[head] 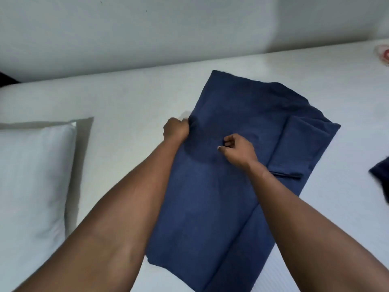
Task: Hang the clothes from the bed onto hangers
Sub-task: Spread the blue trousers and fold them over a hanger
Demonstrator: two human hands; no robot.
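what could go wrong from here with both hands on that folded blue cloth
1. The left hand grips the folded navy blue garment at its edge and the right hand pinches its middle. Lifted like this, the near part may sag, unfold unevenly and drag over the white bed.
2. No hanger is in view, so with both hands busy the garment may have to be put down again.
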